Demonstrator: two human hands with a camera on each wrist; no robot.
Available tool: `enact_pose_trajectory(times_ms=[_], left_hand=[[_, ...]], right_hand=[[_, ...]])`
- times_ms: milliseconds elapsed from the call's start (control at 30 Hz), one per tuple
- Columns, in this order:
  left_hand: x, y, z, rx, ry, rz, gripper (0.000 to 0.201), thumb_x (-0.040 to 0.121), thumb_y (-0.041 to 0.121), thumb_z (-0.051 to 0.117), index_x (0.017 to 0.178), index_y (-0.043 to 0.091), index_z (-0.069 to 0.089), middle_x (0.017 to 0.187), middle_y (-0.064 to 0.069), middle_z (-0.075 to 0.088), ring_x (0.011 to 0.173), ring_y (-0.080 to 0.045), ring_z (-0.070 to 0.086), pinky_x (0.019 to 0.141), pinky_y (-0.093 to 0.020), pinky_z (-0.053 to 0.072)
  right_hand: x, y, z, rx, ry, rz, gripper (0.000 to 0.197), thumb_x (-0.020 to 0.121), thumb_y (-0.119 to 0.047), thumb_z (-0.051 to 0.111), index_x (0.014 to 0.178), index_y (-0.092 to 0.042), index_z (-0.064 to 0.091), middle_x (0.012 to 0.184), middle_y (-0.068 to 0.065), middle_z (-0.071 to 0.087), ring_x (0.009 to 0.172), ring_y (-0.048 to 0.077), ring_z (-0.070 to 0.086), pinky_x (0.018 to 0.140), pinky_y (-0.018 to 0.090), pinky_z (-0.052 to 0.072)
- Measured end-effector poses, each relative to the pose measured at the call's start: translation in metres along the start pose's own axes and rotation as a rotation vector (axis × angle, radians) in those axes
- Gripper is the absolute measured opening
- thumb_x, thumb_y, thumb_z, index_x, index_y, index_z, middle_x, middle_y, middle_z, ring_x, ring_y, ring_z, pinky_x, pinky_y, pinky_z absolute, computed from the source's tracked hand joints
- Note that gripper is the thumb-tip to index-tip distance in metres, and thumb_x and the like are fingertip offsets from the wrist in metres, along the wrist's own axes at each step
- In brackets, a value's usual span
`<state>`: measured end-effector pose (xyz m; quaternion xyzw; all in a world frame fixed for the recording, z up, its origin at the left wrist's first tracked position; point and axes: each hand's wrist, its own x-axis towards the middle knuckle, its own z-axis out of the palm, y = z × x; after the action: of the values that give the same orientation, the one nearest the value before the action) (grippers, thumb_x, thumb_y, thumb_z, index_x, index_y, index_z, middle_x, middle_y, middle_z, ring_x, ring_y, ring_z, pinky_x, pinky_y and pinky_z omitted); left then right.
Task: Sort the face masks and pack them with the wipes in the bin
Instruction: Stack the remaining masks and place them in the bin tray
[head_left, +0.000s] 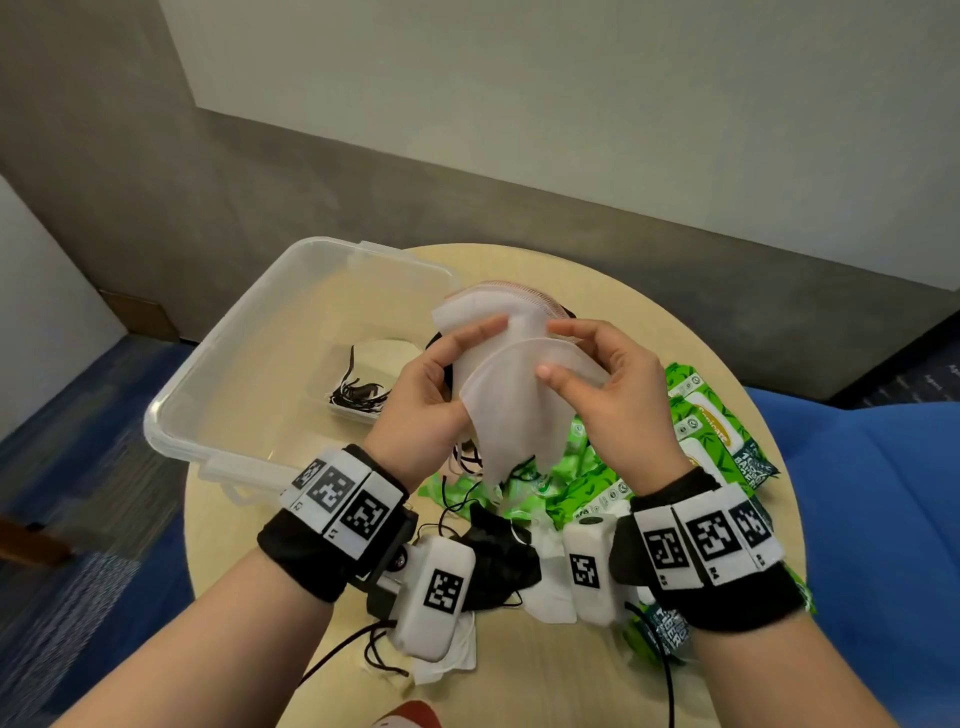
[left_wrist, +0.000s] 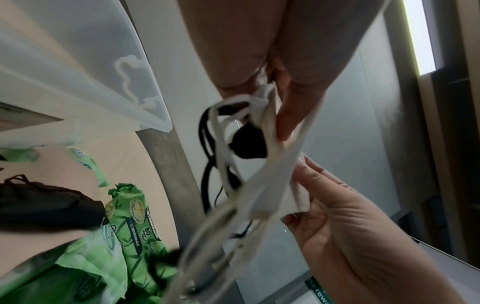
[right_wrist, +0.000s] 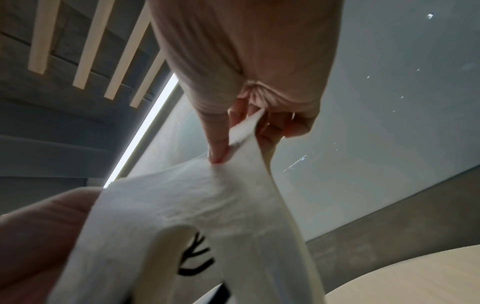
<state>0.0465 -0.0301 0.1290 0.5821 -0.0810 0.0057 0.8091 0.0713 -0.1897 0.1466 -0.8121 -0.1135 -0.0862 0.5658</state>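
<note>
**White masks fanned between two hands above the table**

White fabric face masks (head_left: 511, 400), a small stack of them, sit at the centre of the head view, held up over the round pale wooden table (head_left: 613, 291). The left hand (head_left: 431, 400) grasps the stack from the left, thumb laid across the front. The right hand (head_left: 618, 395) pinches the edge of the nearest mask between thumb and fingers. How many masks are in the stack cannot be counted; a pink-edged one shows only as a rim at the back.

Behind the hands, in the left centre of the head view, stands the clear plastic bin (head_left: 218, 364), with a tangle of black ear loops (head_left: 358, 395) in it. The masks these belong to are hard to make out.

Green wipes packets (head_left: 706, 421) lie at centre right, partly covered by the hands and wrist bands. A black face mask (head_left: 498, 551) lies on the table between the two wrists, partly hidden by the cameras.

From the left wrist, black and white ear loops (left_wrist: 221, 144) hang under the stack, hidden from the head camera; the lower part blurs. The packet print shows here too (left_wrist: 135, 222).

The right wrist view shows the thumb tip pressing the white fabric (right_wrist: 197, 205), with the table a sliver at lower right.
</note>
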Motion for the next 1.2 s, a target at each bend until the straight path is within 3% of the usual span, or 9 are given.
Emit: enact_pose_trajectory(times_ms=[200,367,533,633,767,900,1000,1100,1200], left_hand=[[0.002,-0.001,-0.003,-0.075,0.015,-0.11,0.047,0.069,0.009,0.041,0.105,0.024,0.066,0.088,0.001,0.071,0.069,-0.019,0.057,0.05,-0.019,0.042],[0.002,0.001,-0.003,-0.06,-0.019,-0.135,0.041,0.078,0.017,0.034,0.104,0.017,0.067,0.086,-0.003,0.07,0.066,-0.016,0.059,0.049,-0.019,0.041],[0.001,0.0,0.0,0.014,0.036,-0.075,0.028,0.094,-0.005,0.039,0.106,0.007,0.061,0.073,0.009,0.07,0.061,0.0,0.061,0.054,-0.012,0.048],[0.0,-0.001,-0.004,0.041,0.108,-0.051,0.028,0.092,-0.007,0.044,0.1,0.011,0.064,0.085,0.006,0.069,0.071,0.0,0.063,0.062,-0.014,0.051],[-0.001,-0.003,-0.009,0.086,0.197,-0.018,0.032,0.091,-0.005,0.048,0.093,0.021,0.068,0.08,0.009,0.07,0.075,-0.006,0.062,0.07,-0.02,0.053],[0.001,-0.005,-0.008,0.092,0.237,0.023,0.031,0.088,-0.001,0.055,0.089,0.026,0.07,0.088,0.002,0.07,0.082,-0.017,0.06,0.078,-0.036,0.051],[0.002,-0.008,-0.01,0.174,0.272,0.05,0.029,0.082,0.014,0.053,0.089,0.033,0.073,0.092,0.005,0.071,0.081,-0.023,0.05,0.079,-0.045,0.047],[0.002,-0.011,-0.012,0.241,0.276,0.074,0.029,0.086,0.013,0.05,0.093,0.03,0.072,0.083,0.01,0.069,0.081,-0.018,0.043,0.074,-0.036,0.037],[0.002,-0.014,-0.011,0.28,0.253,0.062,0.029,0.09,0.01,0.05,0.097,0.028,0.071,0.085,-0.001,0.064,0.079,-0.015,0.045,0.074,-0.029,0.036]], right_hand=[[0.001,0.002,-0.006,-0.073,-0.133,0.059,0.033,0.071,-0.015,0.078,0.098,-0.027,0.061,0.097,-0.008,0.064,0.094,0.012,0.059,0.08,0.024,0.048],[0.002,0.002,-0.01,-0.299,-0.072,-0.028,0.033,0.062,-0.022,0.083,0.071,-0.035,0.054,0.09,-0.012,0.045,0.09,0.012,0.048,0.072,0.009,0.035],[-0.006,-0.002,-0.007,-0.363,0.006,-0.228,0.024,0.056,-0.03,0.081,0.063,-0.03,0.058,0.094,-0.023,0.048,0.094,0.016,0.048,0.08,0.042,0.04],[-0.01,0.0,-0.011,-0.363,0.023,-0.258,0.018,0.055,-0.032,0.078,0.06,-0.029,0.061,0.109,-0.027,0.046,0.101,0.013,0.044,0.087,0.042,0.039],[-0.014,-0.002,-0.019,-0.106,-0.071,-0.197,0.028,0.059,-0.008,0.083,0.06,-0.024,0.061,0.088,-0.013,0.061,0.084,0.003,0.055,0.078,0.017,0.042],[-0.014,-0.007,-0.02,-0.009,-0.063,-0.024,0.029,0.069,-0.001,0.077,0.062,-0.021,0.057,0.06,-0.009,0.059,0.058,0.004,0.051,0.058,0.016,0.043],[-0.011,-0.004,-0.025,-0.178,0.074,0.015,0.026,0.075,-0.003,0.069,0.074,-0.025,0.054,0.06,-0.005,0.055,0.054,0.005,0.046,0.052,0.017,0.038],[-0.011,-0.007,-0.026,-0.2,0.069,0.047,0.031,0.079,-0.002,0.059,0.089,-0.031,0.054,0.062,0.009,0.054,0.057,0.018,0.045,0.054,0.03,0.036],[-0.012,-0.015,-0.017,-0.169,0.0,0.04,0.026,0.082,-0.006,0.055,0.079,-0.031,0.061,0.08,-0.005,0.066,0.076,0.016,0.057,0.068,0.028,0.041]])
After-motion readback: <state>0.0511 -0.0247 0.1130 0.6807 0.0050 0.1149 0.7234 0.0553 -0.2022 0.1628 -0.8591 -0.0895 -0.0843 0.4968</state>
